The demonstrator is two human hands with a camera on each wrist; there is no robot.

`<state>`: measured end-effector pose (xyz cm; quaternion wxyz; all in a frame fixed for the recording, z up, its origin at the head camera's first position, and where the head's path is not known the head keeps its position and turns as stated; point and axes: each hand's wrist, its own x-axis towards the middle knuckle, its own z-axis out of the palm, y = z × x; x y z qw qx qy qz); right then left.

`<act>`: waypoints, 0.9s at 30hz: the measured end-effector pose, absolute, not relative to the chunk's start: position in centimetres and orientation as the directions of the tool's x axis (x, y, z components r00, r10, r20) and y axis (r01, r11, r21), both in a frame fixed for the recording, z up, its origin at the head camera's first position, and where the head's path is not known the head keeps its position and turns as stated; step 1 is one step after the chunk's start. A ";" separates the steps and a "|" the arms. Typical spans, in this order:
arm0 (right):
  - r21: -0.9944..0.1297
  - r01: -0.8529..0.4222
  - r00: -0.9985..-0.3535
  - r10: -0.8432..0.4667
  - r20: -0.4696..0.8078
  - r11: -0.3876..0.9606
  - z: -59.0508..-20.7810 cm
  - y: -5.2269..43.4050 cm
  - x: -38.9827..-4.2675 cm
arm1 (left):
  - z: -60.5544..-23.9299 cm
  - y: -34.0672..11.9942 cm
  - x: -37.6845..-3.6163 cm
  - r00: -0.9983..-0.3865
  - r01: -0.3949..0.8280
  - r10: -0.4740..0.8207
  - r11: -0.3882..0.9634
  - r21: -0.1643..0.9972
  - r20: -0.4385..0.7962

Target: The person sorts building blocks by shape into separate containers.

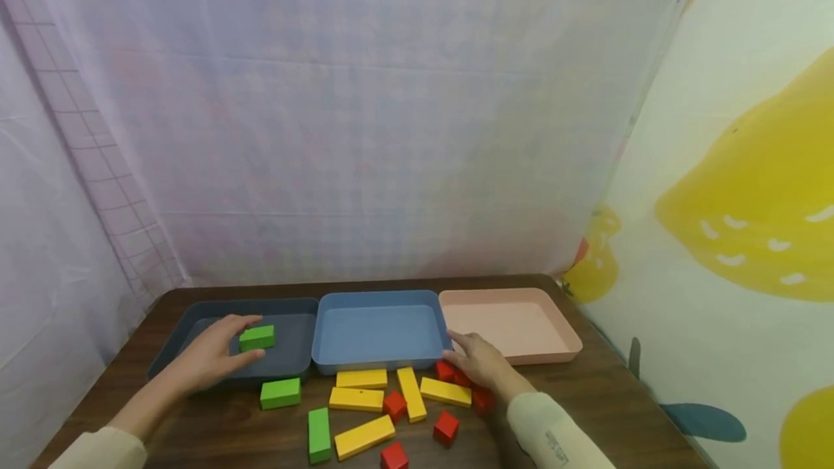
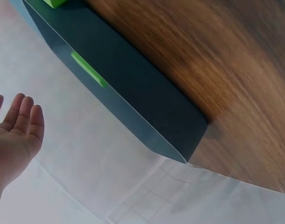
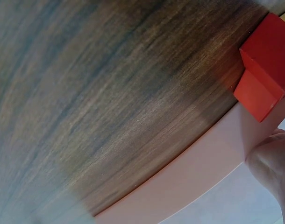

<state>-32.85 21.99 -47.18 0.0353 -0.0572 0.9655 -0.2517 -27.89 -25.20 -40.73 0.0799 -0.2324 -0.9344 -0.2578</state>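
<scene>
**Hands over the blocks and trays**

The left hand (image 1: pixel 211 357) lies with relaxed, spread fingers over the dark tray (image 1: pixel 195 317), holding nothing, just beside the green block (image 1: pixel 257 337) inside it. The right hand (image 1: pixel 478 360) rests on red blocks (image 1: pixel 445 370) near the pink tray (image 1: pixel 560 324); whether it grips one I cannot tell. Yellow blocks (image 1: pixel 355 399) lie on the tabletop (image 1: pixel 606 411).

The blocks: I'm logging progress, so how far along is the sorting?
Barely started. One green block lies in the dark tray, under the open left hand. The blue tray and pink tray hold nothing. The right hand rests among red cubes by the pink tray; whether it grips one is unclear. Two green blocks, the yellow blocks and the red cubes remain on the table.
</scene>
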 end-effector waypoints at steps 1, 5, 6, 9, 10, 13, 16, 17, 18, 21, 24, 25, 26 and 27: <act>-0.491 -0.095 -0.991 -0.130 -0.038 0.866 -47.2 22.0 -32.8 | -40.7 -25.1 -27.6 -0.878 0.477 0.393 0.759 0.443 0.273; -0.487 -0.116 -0.989 -0.146 -0.023 0.866 -47.3 21.9 -32.8 | -40.8 -25.0 -26.7 -0.876 0.483 0.400 0.753 0.448 0.271; -0.482 -0.120 -0.989 -0.148 -0.021 0.868 -47.4 22.0 -32.8 | -40.8 -25.0 -26.5 -0.877 0.480 0.399 0.755 0.447 0.267; -0.471 -0.145 -0.986 -0.165 -0.001 0.870 -47.5 22.1 -32.8 | -41.2 -25.1 -26.0 -0.879 0.477 0.398 0.759 0.444 0.263; -0.467 -0.153 -0.985 -0.170 0.006 0.871 -47.5 22.1 -32.8 | -41.3 -25.1 -25.9 -0.881 0.473 0.395 0.762 0.442 0.262; -0.465 -0.160 -0.985 -0.173 0.015 0.871 -47.4 22.1 -32.8 | -41.9 -25.0 -25.5 -0.876 0.481 0.401 0.754 0.447 0.267; -0.467 -0.157 -0.985 -0.171 0.013 0.870 -47.4 22.1 -32.7 | -42.6 -24.8 -25.2 -0.878 0.478 0.410 0.744 0.466 0.247; -0.469 -0.157 -0.985 -0.171 0.013 0.869 -47.4 22.1 -32.7 | -42.8 -24.8 -25.1 -0.878 0.478 0.414 0.741 0.472 0.239; -0.470 -0.155 -0.985 -0.170 0.011 0.869 -47.4 22.1 -32.7 | -43.0 -24.7 -25.1 -0.877 0.480 0.421 0.738 0.474 0.232; -0.469 -0.161 -0.985 -0.174 0.016 0.868 -47.4 22.1 -32.7 | -43.5 -24.5 -24.8 -0.871 0.490 0.435 0.734 0.470 0.228; -0.470 -0.167 -0.984 -0.179 0.018 0.867 -47.3 22.1 -32.7 | -44.0 -24.5 -24.6 -0.847 0.530 0.469 0.716 0.454 0.248; -0.470 -0.170 -0.983 -0.181 0.020 0.866 -47.3 22.2 -32.8 | -44.2 -24.5 -24.6 -0.841 0.540 0.479 0.711 0.450 0.253; -0.468 -0.169 -0.983 -0.181 0.019 0.867 -47.3 22.2 -32.8 | -44.5 -24.5 -24.6 -0.833 0.552 0.489 0.704 0.447 0.259; -0.466 -0.173 -0.983 -0.184 0.021 0.868 -47.3 22.2 -32.8 | -44.8 -24.6 -24.6 -0.823 0.567 0.502 0.695 0.442 0.266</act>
